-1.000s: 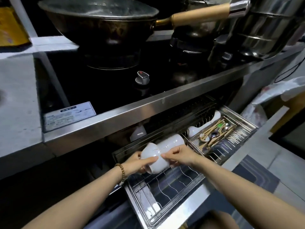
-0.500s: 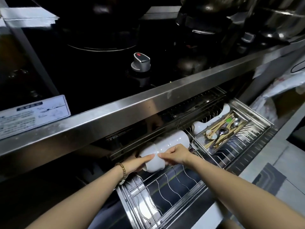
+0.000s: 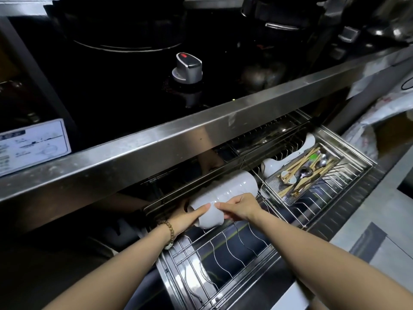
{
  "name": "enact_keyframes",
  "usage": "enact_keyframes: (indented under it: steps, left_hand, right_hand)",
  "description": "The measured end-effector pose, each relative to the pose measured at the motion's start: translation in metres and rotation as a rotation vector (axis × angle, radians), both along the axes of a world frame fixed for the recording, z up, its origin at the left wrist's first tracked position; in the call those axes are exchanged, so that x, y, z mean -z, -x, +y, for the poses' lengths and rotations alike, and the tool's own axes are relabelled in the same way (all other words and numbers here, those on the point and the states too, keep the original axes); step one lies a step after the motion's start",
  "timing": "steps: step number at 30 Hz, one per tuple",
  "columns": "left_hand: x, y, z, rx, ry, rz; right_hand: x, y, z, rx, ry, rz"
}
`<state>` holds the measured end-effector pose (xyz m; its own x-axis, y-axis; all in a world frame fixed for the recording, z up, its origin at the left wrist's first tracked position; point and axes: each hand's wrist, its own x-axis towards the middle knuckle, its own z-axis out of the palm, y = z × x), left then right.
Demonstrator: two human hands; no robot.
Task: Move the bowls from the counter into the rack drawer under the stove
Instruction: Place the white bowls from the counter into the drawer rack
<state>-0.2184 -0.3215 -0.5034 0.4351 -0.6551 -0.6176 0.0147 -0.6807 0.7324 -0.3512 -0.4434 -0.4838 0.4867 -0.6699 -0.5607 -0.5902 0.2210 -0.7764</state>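
Seating the nested white bowls point(image 3: 225, 191) on their side looks like the step in hand. The stack lies in the back-left part of the rack drawer point(image 3: 224, 246), running from 7 o'clock toward 1 o'clock, with its far end tucked beneath the steel stove edge point(image 3: 178, 142). The left hand point(image 3: 188, 218) holds the front bowl from 8 o'clock, thumb laid over the top and fingers hidden beneath it. The right hand point(image 3: 240, 206) grips the same bowl from 3 o'clock, its thumb tip almost meeting the other. To do this well, lower the stack evenly so the rims drop between the wire prongs. Press the 2 hands inward so no bowl slides out, and steer clear of the cutlery tray point(image 3: 301, 175) at 2 o'clock. Let go only once the stack rests without rolling.
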Motion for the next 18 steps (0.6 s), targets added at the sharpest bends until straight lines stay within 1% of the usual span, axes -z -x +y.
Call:
enact_keyframes:
  steps: [4,8,14,18]
  left_hand:
    - [0.000,0.004,0.001,-0.040,0.033,0.004]
    - [-0.005,0.004,0.002,-0.023,0.021,0.004]
    - [-0.021,-0.001,0.009,0.022,0.016,-0.015]
    - [-0.052,0.005,0.019,0.018,0.082,-0.021]
  right_hand:
    - [-0.001,0.000,0.000,0.007,-0.017,0.021]
    - [-0.008,0.004,-0.001,-0.067,-0.035,0.007]
    - [-0.035,0.010,0.007,-0.114,-0.002,0.013]
    - [-0.066,0.023,0.012,-0.149,0.079,0.013]
